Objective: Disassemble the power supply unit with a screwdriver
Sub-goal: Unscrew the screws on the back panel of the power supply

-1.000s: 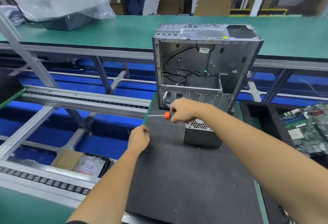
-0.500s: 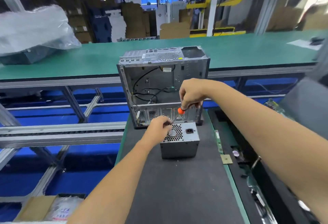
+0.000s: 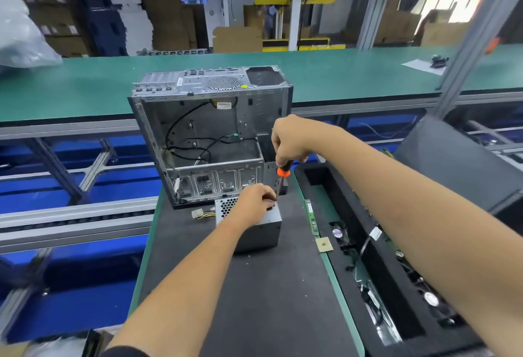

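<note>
Grey metal power supply sits on my mat; left hand curls over its top, right hand at one o'clock grips the screwdriver.

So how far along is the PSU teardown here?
Done: the PSU sits out of the case on the mat. In hand: left hand steadies it, right hand sets the screwdriver at its top corner. Left: the cover is on.
</note>
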The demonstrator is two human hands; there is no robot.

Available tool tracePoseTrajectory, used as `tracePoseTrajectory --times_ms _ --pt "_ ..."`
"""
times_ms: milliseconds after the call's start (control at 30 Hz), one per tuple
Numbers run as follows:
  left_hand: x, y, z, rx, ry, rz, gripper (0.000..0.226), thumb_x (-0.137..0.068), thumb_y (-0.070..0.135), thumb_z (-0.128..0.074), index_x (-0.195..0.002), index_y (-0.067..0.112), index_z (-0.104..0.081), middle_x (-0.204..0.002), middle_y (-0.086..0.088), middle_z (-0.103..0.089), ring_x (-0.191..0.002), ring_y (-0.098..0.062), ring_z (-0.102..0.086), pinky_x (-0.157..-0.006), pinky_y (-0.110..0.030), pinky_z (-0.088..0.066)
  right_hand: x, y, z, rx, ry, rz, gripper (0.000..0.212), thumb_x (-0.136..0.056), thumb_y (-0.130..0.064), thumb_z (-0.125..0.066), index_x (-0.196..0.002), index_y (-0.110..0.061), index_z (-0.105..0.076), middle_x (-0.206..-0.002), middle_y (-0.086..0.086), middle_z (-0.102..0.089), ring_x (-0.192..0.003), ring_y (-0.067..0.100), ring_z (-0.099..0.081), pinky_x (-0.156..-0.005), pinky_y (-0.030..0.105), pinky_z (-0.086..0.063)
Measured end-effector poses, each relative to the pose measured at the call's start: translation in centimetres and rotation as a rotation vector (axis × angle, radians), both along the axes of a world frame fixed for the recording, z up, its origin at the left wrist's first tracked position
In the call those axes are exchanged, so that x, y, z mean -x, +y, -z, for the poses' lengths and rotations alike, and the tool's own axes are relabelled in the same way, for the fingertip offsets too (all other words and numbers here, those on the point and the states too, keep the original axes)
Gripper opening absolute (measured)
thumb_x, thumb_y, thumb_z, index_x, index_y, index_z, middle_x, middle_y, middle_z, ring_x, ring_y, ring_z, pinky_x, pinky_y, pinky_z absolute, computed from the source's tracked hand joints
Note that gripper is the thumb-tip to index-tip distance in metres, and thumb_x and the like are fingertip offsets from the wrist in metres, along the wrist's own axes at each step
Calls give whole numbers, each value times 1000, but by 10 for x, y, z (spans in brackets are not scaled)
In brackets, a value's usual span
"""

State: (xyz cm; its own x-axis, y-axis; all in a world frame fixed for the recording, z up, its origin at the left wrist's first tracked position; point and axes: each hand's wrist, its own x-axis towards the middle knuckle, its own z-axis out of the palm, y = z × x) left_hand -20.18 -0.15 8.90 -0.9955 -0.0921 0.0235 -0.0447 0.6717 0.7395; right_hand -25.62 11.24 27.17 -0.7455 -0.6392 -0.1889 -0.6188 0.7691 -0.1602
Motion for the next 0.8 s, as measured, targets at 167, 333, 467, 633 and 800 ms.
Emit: tracePoseTrajectory --times_ms 167,333,467,633,800 --pt "-2 -4 5 -48 32 -6 13 -86 1 -64 -83 12 -70 -94 -6 -64 -84 -16 -62 -80 -23 -49 1 -5 6 -17 3 -7 14 -77 -14 -72 -78 0 -69 -59 11 -64 -42 22 -59 -48 24 -49" --pt "-1 -6 9 -73 47 -2 13 -84 8 -68 -78 19 -69 -87 5 -59 -76 -6 -56 -69 -17 -42 4 -9 10 -26 8 -14 14 -77 -15 -71 -76 -1 -68 -55 8 -62 -41 21 -59 -44 21 -45" --pt "-1 -7 10 -58 66 16 16 -84 7 -67 -73 18 -67 -84 3 -58 -71 -4 -52 -71 -17 -40 7 -10 10 -21 -10 -16 15 -76 -15 -73 -74 -2 -67 -56 8 -62 -44 22 -62 -50 27 -52" --pt "-1 -9 10 -78 55 12 13 -84 6 -68 -77 16 -69 -81 8 -56 -69 -1 -50 -67 -9 -38 10 -9 9 -18 -17 -13 16 -77 -16 -74 -72 -3 -67 -59 9 -64 -50 26 -65 -55 30 -55" --pt "0 -7 10 -64 46 18 12 -87 6 -64 -81 16 -68 -85 4 -55 -70 -2 -50 -62 -7 -38 9 -5 9 -7 -10 -9 16 -76 -16 -72 -75 -1 -69 -60 11 -65 -55 29 -68 -59 33 -57"
